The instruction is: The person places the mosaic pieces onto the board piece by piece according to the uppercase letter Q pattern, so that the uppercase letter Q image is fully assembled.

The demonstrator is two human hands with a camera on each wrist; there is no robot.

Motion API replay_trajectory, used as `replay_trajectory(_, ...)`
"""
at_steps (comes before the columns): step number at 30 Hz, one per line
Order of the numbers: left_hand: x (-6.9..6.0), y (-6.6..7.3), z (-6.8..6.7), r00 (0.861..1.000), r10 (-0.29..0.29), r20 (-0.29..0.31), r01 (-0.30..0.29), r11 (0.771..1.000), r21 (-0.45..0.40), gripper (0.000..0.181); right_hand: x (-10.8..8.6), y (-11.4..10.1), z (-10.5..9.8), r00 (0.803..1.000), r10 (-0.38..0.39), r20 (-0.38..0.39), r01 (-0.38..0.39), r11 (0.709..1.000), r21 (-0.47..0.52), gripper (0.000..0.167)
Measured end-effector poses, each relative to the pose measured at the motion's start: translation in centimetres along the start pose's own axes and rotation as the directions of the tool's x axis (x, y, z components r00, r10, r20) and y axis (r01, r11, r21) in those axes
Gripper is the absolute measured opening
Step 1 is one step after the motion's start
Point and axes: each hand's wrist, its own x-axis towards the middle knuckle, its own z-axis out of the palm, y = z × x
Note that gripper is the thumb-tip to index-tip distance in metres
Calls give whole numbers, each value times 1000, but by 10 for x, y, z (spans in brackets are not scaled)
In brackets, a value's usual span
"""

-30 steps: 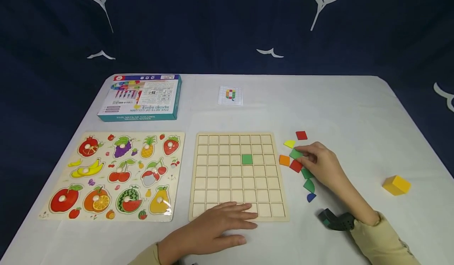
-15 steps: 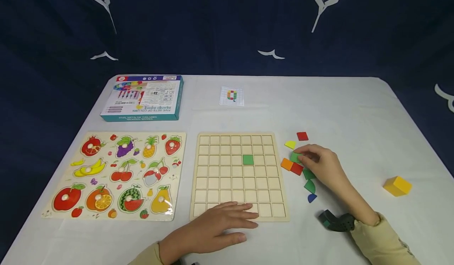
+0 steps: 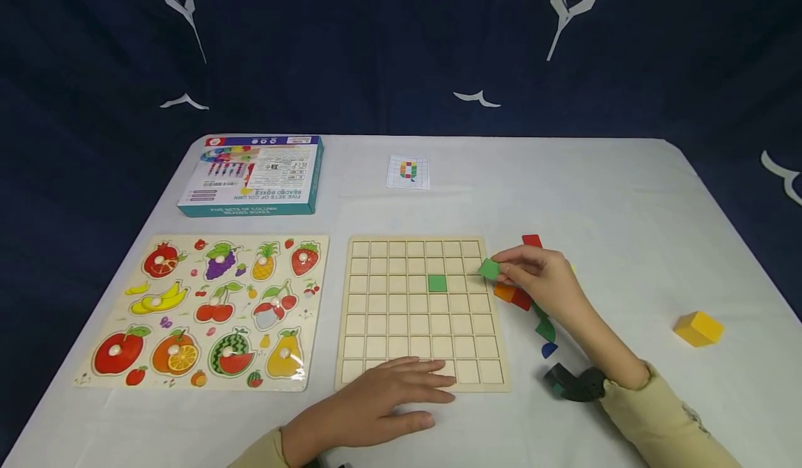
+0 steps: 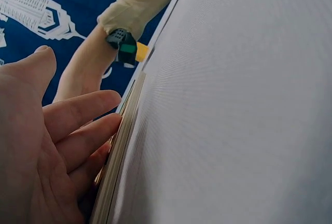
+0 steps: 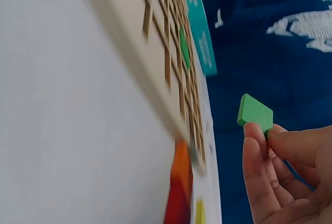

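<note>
1. You are pinching a green, flat, square tile (image 3: 489, 269) in your right hand (image 3: 544, 280), its thumb and fingertips closed on the edge; right of centre in the frame, the tile is overlapping the right rim of a pale wooden grid board (image 3: 393, 324).
2. You are resting your left hand (image 3: 382, 402), fingers extended and spread, across the board's lower edge at bottom centre, and it is holding nothing.
3. A second green square tile (image 3: 436, 283) is sitting in a cell toward the board's upper right.
4. Just right of the board, an orange square tile (image 3: 504, 292) is touching a red square tile (image 3: 521, 299); a blue rounded tile (image 3: 549, 350) is lying lower down.
5. On the white tabletop (image 3: 601, 196), a wooden fruit puzzle (image 3: 190, 294) is lying at left, a yellow block (image 3: 698, 329) at far right.
</note>
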Motion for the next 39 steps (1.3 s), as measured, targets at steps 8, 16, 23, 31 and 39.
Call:
replay_trajectory(8,0,0,0,1000,14,-6,-14,1000,15,34,12,-5,37,987,46,152,-63,992,109,15)
replay_trajectory(16,0,0,0,1000,-9,12,9,1000,-5,35,11,-2,54,971,-64,228,76,996,-46,9)
replay_trajectory(23,0,0,-1,1000,-6,14,6,1000,13,35,11,-3,55,962,-123,244,168,970,-176,9)
replay_trajectory(31,0,0,0,1000,-3,18,2,1000,24,35,10,-2,56,942,-226,247,291,918,-269,11)
replay_trajectory(39,0,0,-1,1000,6,14,-7,999,46,35,5,-4,37,965,-165,203,206,958,-202,18)
